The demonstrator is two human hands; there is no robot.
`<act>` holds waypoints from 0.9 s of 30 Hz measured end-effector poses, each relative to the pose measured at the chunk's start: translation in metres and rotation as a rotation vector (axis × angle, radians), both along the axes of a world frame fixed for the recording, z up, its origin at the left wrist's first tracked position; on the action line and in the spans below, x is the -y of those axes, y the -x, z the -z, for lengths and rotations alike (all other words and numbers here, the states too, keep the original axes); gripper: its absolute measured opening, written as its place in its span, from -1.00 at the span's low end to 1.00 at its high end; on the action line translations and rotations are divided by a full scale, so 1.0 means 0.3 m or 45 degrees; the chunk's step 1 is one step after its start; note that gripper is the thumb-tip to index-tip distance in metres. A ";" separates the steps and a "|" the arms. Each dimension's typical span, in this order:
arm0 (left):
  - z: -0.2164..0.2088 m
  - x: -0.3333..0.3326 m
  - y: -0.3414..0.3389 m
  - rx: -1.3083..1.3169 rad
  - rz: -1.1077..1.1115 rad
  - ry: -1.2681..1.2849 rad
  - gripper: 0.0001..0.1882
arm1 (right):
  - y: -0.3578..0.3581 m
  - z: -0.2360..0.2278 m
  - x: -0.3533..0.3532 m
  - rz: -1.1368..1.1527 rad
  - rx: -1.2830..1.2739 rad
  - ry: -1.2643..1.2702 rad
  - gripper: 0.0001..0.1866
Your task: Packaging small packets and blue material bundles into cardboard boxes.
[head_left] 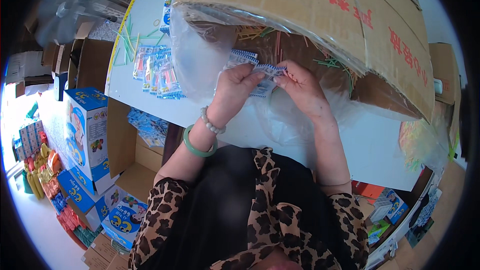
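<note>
A small blue-and-white plastic packet (267, 74) is pinched between both my hands, in front of a cardboard box's mouth. My left hand (235, 87) grips its left side; a second similar packet (241, 58) shows just behind those fingers, and I cannot tell if it is held too. My right hand (304, 89) pinches the packet's right top corner. The large cardboard box (320, 5) lies on its side with a clear plastic liner (197, 55). Inside it are bundles of thin coloured sticks (252, 32), some yellow, some green.
Filled packets (159, 72) lie piled left of the liner, near loose green sticks (131, 40). An open carton (125, 140) below the white table's (235, 125) left edge holds more packets. Blue-and-white boxes (85, 130) stand at the left, a fan (65, 10) at the far left.
</note>
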State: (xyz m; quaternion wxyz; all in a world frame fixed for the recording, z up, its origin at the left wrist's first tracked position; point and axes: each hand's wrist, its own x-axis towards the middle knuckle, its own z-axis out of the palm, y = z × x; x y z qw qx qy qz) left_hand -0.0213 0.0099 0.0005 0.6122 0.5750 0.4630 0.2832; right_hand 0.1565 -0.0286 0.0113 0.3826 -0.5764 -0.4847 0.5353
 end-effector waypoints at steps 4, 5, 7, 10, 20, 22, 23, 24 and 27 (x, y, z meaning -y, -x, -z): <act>-0.001 -0.009 -0.019 0.203 -0.115 0.220 -0.91 | 0.002 -0.038 -0.006 -0.037 -0.288 0.065 -0.92; 0.008 -0.012 -0.020 0.173 -0.103 0.125 -0.90 | 0.004 -0.035 -0.007 -0.035 -0.288 0.065 -0.92; 0.002 -0.020 -0.022 0.215 -0.103 0.162 -0.90 | 0.010 -0.019 -0.006 -0.053 -0.289 -0.007 -0.95; -0.014 -0.025 -0.024 0.252 -0.087 0.250 -0.89 | 0.021 -0.004 -0.001 0.057 -0.093 -0.075 -0.94; 0.001 -0.025 -0.007 0.191 -0.059 0.214 -0.80 | 0.022 0.001 0.011 0.111 -0.068 -0.157 -0.94; 0.019 -0.024 -0.002 0.183 -0.043 0.209 -0.79 | -0.022 -0.003 0.013 0.242 -0.112 0.084 -0.91; 0.025 -0.025 -0.001 0.174 -0.025 0.205 -0.78 | -0.030 -0.003 0.012 0.245 -0.108 0.082 -0.91; 0.023 -0.026 0.001 0.180 -0.022 0.204 -0.78 | -0.036 -0.003 0.011 0.403 -0.331 -0.017 -0.88; 0.017 -0.016 -0.016 0.164 0.018 0.155 -0.77 | -0.014 -0.051 -0.014 0.634 -0.504 -0.228 -0.82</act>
